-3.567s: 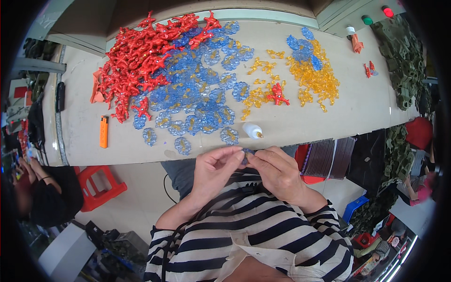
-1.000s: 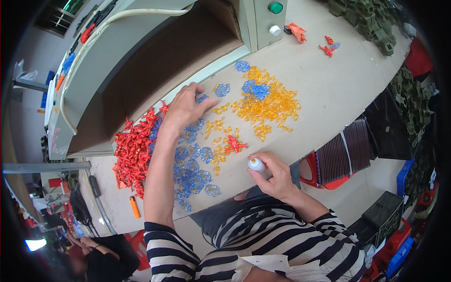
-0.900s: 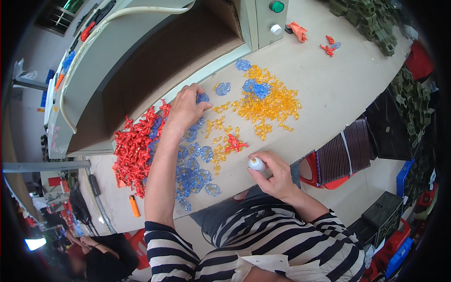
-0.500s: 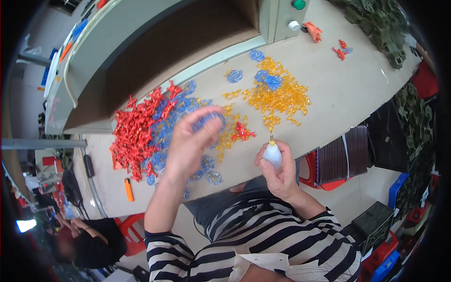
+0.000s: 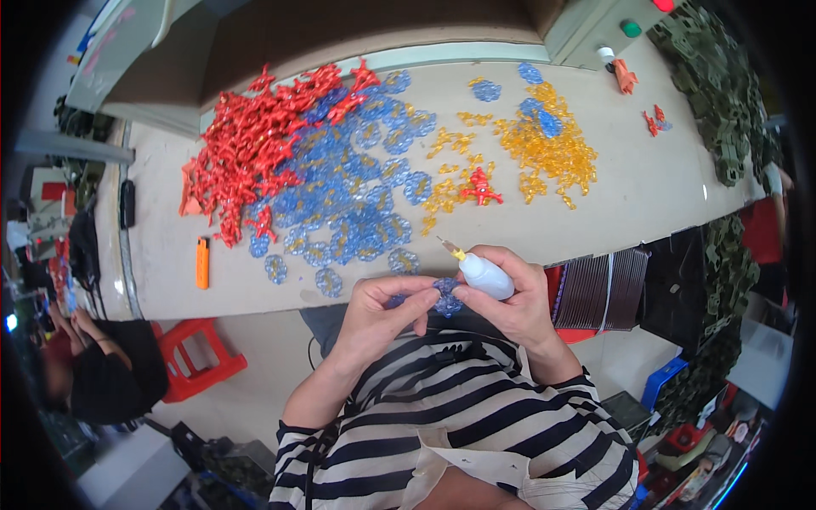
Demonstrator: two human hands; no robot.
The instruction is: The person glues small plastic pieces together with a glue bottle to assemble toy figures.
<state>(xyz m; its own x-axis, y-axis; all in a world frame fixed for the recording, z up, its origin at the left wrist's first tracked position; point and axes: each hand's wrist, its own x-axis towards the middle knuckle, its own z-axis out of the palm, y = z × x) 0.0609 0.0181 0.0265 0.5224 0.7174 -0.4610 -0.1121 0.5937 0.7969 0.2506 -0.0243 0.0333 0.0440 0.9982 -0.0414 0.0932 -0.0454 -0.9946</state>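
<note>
Close to my body, past the table's front edge, my left hand [image 5: 393,304] pinches a clear blue flower-shaped plastic piece [image 5: 448,299]. More blue shows under its fingers, but I cannot tell how many pieces are there. My right hand [image 5: 516,299] is wrapped round a white needle-tip squeeze bottle [image 5: 487,276] with a yellow collar, its needle pointing up and left. The right thumb also touches the blue piece. Ahead lie a pile of blue pieces [image 5: 348,183], a heap of red figure-shaped parts [image 5: 255,140], small amber parts [image 5: 548,157] and one red figure [image 5: 481,186].
An orange lighter-shaped object [image 5: 202,263] lies on the table's left. A grey-green open-fronted cabinet [image 5: 476,53] stands at the back. Dark green parts [image 5: 710,85] are heaped at right, above a dark ribbed stack [image 5: 602,291]. Another person [image 5: 119,361] sits at left beside a red stool [image 5: 197,359].
My left hand has come back from the blue pile toward my body, holding blue plastic. My right hand has tilted the bottle left and met the left hand. The view has shifted.
</note>
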